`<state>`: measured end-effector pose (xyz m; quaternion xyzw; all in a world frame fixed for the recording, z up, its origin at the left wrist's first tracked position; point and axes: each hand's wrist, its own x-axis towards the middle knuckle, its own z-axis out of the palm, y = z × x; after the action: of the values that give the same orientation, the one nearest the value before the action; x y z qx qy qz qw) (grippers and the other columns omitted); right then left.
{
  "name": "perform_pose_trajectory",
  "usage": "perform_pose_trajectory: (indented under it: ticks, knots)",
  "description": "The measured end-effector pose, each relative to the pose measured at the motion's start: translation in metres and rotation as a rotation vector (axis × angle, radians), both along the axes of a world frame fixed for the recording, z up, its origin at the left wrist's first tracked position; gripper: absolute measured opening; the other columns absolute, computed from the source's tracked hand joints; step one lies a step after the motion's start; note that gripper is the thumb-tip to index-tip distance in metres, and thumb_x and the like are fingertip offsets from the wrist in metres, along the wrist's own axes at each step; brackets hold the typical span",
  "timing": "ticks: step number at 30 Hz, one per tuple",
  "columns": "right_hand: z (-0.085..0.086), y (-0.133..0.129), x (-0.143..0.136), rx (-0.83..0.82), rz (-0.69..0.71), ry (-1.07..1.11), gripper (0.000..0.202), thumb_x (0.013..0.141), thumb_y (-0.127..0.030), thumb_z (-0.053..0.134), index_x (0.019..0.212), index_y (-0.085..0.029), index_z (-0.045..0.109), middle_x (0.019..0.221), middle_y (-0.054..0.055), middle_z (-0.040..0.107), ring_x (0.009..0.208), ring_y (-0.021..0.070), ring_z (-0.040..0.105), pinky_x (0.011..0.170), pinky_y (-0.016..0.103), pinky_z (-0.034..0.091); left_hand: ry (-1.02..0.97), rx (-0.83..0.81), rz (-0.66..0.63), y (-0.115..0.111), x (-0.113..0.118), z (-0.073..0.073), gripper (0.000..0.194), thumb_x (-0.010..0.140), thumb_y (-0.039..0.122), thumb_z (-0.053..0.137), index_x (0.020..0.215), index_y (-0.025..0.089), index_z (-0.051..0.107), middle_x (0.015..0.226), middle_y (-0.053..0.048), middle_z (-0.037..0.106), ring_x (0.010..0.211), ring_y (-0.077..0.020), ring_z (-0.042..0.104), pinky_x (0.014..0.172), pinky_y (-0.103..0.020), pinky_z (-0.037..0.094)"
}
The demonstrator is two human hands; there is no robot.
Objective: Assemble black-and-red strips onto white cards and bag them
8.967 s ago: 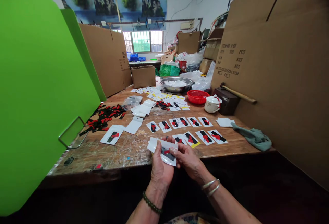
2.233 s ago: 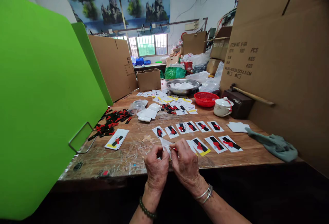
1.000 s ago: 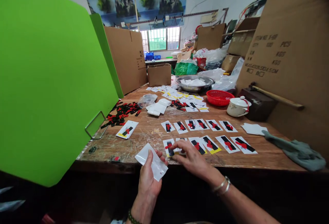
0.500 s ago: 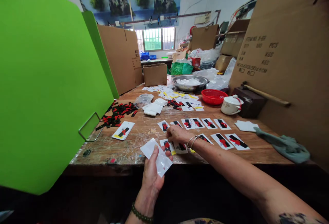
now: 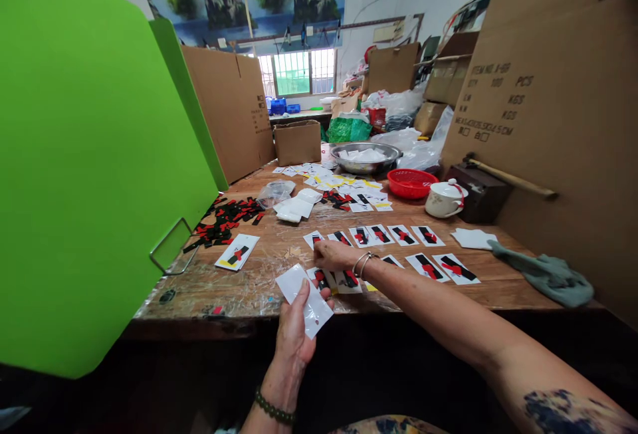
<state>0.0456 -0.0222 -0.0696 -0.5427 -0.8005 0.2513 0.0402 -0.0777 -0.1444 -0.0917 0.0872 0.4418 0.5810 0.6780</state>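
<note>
My left hand (image 5: 293, 329) grips a white plastic pouch (image 5: 312, 314) just off the table's front edge, thumb on top; I cannot tell whether it is one or a stack. My right hand (image 5: 335, 256) reaches across it, fingers pinched together beside the leftmost card (image 5: 312, 237) of the back row; anything between the fingertips is hidden. Around it, white cards bearing black and red pieces lie in two rows, such as a back-row card (image 5: 403, 235) and a front-row card (image 5: 455, 269). Partly covered by my hands is another card (image 5: 349, 281).
A card stack (image 5: 237, 252) lies left, near a heap of black and red pieces (image 5: 224, 218) and a metal handle (image 5: 172, 248). Further back are white pouches (image 5: 298, 205), a steel basin (image 5: 366, 165), a red basket (image 5: 411, 183) and a lidded cup (image 5: 444, 200). A cloth (image 5: 553, 276) lies right.
My right hand has moved slightly left, over the leftmost back-row card. My left hand keeps its hold on the white pouch. The whole view has shifted a little.
</note>
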Motion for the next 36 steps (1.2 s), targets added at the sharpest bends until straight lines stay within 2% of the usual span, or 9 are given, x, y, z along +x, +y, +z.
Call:
perform_pose_trajectory:
  ticks: [5,10,14,18,20,24,27,30,36]
  knots:
    - [0.005,0.003,-0.004,-0.12,-0.056,0.059,0.026,0.057,-0.017,0.08,0.082,-0.017,0.071,0.075,0.005,0.073,0.066,0.0176,0.065,0.05,0.021,0.041,0.022,0.017,-0.009,0.0,0.0,-0.002,0.021,0.079,0.02,0.073,0.095,0.009,0.066,0.085,-0.014,0.074,0.073,-0.0253,0.074,0.064,-0.035,0.063]
    - [0.004,0.004,-0.009,-0.216,-0.13,0.152,0.023,0.051,-0.008,0.08,0.071,-0.016,0.07,0.053,-0.002,0.063,0.054,0.0137,0.058,0.048,0.021,0.04,0.039,0.038,-0.017,-0.001,0.001,0.0,0.019,0.081,0.018,0.071,0.095,0.006,0.067,0.081,-0.014,0.074,0.072,-0.0252,0.074,0.063,-0.034,0.062]
    - [0.008,0.004,-0.007,-0.31,-0.203,0.303,0.018,0.053,-0.006,0.078,0.062,-0.015,0.066,0.045,-0.005,0.056,0.045,0.011,0.052,0.046,0.022,0.04,0.005,0.041,0.021,-0.001,0.0,0.002,0.014,0.084,0.014,0.065,0.096,0.007,0.066,0.083,-0.012,0.074,0.069,-0.0217,0.073,0.065,-0.034,0.062]
    - [0.018,-0.002,0.013,-0.34,-0.267,0.521,0.015,0.065,-0.018,0.076,0.069,-0.015,0.062,0.056,-0.003,0.062,0.047,0.0067,0.05,0.047,0.018,0.04,-0.094,0.075,0.117,0.008,-0.008,0.008,0.011,0.088,0.015,0.059,0.095,0.008,0.065,0.088,-0.013,0.073,0.071,-0.0199,0.072,0.069,-0.035,0.061]
    - [0.019,-0.012,0.026,-0.384,-0.291,0.716,0.019,0.067,-0.022,0.077,0.074,-0.016,0.06,0.062,-0.003,0.065,0.047,0.0048,0.049,0.046,0.017,0.039,-0.145,0.085,0.174,0.015,-0.011,0.012,0.009,0.09,0.015,0.057,0.092,0.01,0.064,0.086,-0.011,0.073,0.071,-0.0184,0.071,0.07,-0.034,0.061]
    - [0.009,-0.046,0.046,-0.59,-0.309,1.192,0.03,0.057,-0.024,0.084,0.073,-0.016,0.06,0.066,-0.001,0.067,0.047,0.0055,0.05,0.044,0.017,0.041,-0.215,0.137,0.218,0.029,-0.01,0.019,0.014,0.093,0.019,0.053,0.087,0.011,0.064,0.08,-0.008,0.071,0.064,-0.0134,0.066,0.068,-0.028,0.059]
    - [-0.005,-0.077,0.048,-0.684,-0.311,1.299,0.027,0.06,-0.027,0.084,0.076,-0.013,0.067,0.069,0.002,0.069,0.051,0.0062,0.055,0.044,0.016,0.041,-0.245,0.171,0.206,0.033,-0.004,0.022,0.017,0.093,0.022,0.053,0.085,0.012,0.064,0.079,-0.006,0.071,0.061,-0.0126,0.065,0.065,-0.026,0.058]
    - [-0.016,-0.098,0.044,-0.778,-0.382,1.387,0.027,0.06,-0.026,0.086,0.076,-0.013,0.069,0.067,0.001,0.069,0.051,0.0063,0.057,0.045,0.015,0.043,-0.255,0.168,0.202,0.034,0.004,0.024,0.013,0.092,0.022,0.057,0.085,0.013,0.064,0.08,-0.005,0.071,0.061,-0.0121,0.064,0.065,-0.026,0.057]
    - [-0.025,-0.111,0.037,-0.781,-0.503,1.601,0.03,0.059,-0.022,0.088,0.082,-0.014,0.072,0.077,0.001,0.071,0.059,0.007,0.062,0.048,0.014,0.047,-0.239,0.224,0.171,0.03,0.017,0.026,0.007,0.088,0.022,0.062,0.088,0.014,0.064,0.082,-0.004,0.07,0.062,-0.0127,0.064,0.065,-0.027,0.055]
